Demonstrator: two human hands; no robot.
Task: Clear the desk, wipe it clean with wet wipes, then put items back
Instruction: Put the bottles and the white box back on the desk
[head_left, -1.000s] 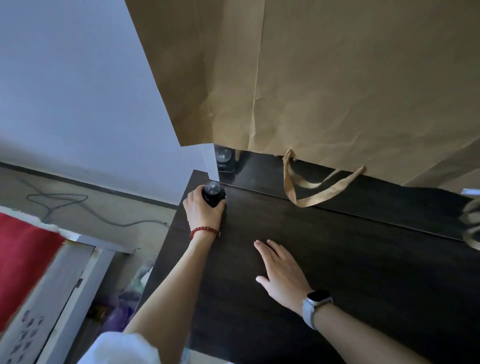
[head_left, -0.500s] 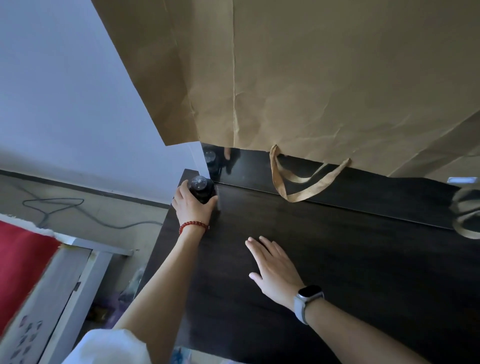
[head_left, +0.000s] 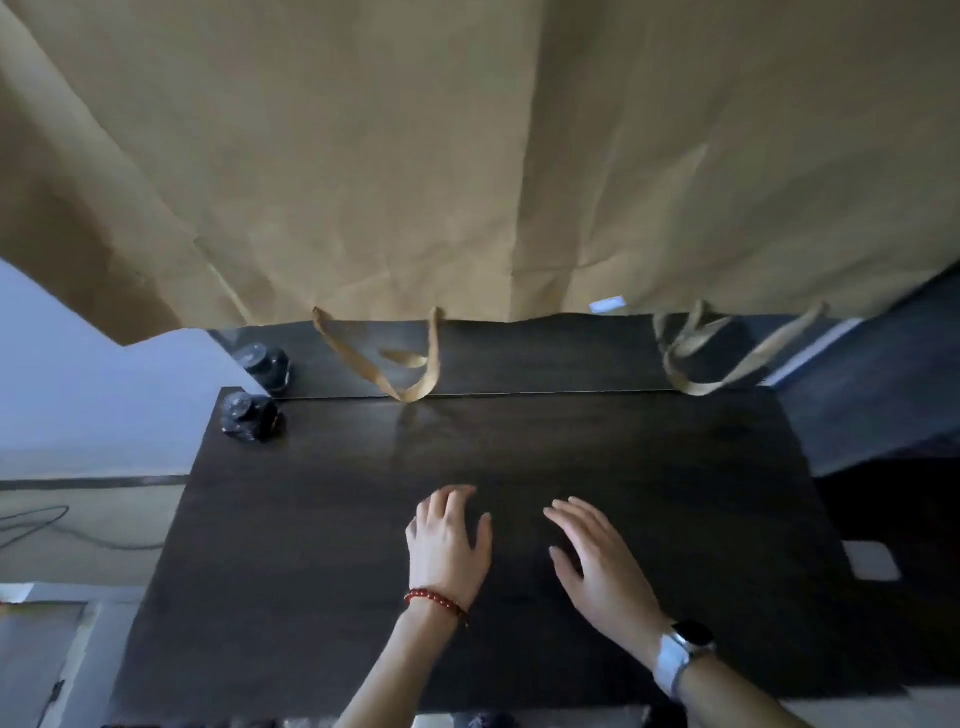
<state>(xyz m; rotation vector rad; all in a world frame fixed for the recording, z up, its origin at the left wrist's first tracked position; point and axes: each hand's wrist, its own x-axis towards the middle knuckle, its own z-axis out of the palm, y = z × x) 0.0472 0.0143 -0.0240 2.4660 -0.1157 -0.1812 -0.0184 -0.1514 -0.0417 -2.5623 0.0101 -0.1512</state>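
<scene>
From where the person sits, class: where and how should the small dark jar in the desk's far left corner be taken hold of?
Grip the small dark jar around its rounded sides, just below the lid, probably with the left hand, which is nearer. Come from the front or from above: the jar stands upright in the corner of the desk, so there is little room behind it.

You're in home room, likely bedroom corner: dark wood worktop (head_left: 519, 467) against mirror (head_left: 545, 358), brown paper bags (head_left: 467, 156) hung above, cable (head_left: 62, 530) on floor.

2 empty hands (head_left: 449, 545) (head_left: 602, 564) over dark desk (head_left: 649, 467), small jar (head_left: 248, 415) far-left.
</scene>
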